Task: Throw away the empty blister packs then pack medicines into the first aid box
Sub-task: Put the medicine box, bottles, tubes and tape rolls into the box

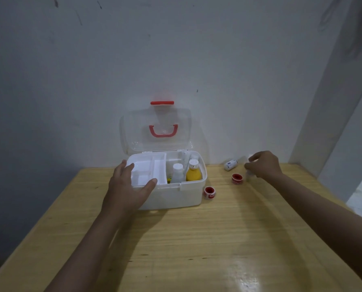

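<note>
So the left hand (127,186) lies flat and relaxed on the first aid box (171,194), thumb on the white tray (148,171), probably steadying it. The right hand (262,165) curls round a small pale bottle (248,175); two red tape rolls (237,178) sit just left of it.

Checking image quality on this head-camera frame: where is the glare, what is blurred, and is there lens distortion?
Head view: glare sits on the wooden table at the lower right; the right hand and the small white bottle beneath it are smeared by blur; the left hand on the first aid box throws a soft shadow toward the camera; the wide-angle lens splays the table edges; the left wall is dim.
</note>
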`<state>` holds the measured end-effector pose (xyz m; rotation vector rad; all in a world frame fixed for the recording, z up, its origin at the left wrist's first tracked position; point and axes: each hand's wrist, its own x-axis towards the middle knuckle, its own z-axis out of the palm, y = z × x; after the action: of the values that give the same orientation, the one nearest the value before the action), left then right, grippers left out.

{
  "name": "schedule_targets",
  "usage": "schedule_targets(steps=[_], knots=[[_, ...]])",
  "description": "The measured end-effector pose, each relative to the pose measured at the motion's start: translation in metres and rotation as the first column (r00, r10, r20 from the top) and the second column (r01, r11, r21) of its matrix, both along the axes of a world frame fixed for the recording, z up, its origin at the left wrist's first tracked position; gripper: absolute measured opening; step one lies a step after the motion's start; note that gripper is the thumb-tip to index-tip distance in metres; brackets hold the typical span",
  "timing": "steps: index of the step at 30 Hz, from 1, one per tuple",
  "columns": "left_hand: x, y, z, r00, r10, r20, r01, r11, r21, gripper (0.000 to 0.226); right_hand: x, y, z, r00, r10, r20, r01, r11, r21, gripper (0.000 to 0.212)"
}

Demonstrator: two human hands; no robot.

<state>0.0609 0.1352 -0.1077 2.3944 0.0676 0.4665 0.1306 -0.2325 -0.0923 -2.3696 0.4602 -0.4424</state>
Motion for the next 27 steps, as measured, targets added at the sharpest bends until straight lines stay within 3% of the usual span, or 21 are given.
schedule_targets(steps=[5,11,17,22,27], knots=[[-0.003,-0.001,0.003,1.000,-0.015,-0.001,0.015,1.000,-0.021,0.084,-0.029,0.035,0.046,0.970,0.140,0.197,-0.147,0.989,0.019,0.033],[-0.005,0.001,0.008,0.996,-0.045,-0.071,0.049,0.998,0.049,0.090,-0.050,0.134,0.087,0.895,0.364,0.257,-0.398,0.912,0.095,0.030],[-0.006,0.009,0.015,0.976,-0.135,-0.172,0.149,0.986,0.074,0.102,-0.046,0.210,0.084,0.838,0.533,0.117,-0.532,0.846,-0.044,0.027],[-0.006,0.013,0.015,0.966,-0.179,-0.188,0.193,0.979,0.061,0.110,-0.036,0.233,0.065,0.833,0.553,-0.010,-0.542,0.813,-0.212,0.022],[-0.006,0.013,0.015,0.967,-0.184,-0.179,0.193,0.980,0.039,0.112,-0.032,0.233,0.058,0.812,0.567,-0.136,-0.582,0.777,-0.239,0.030]])
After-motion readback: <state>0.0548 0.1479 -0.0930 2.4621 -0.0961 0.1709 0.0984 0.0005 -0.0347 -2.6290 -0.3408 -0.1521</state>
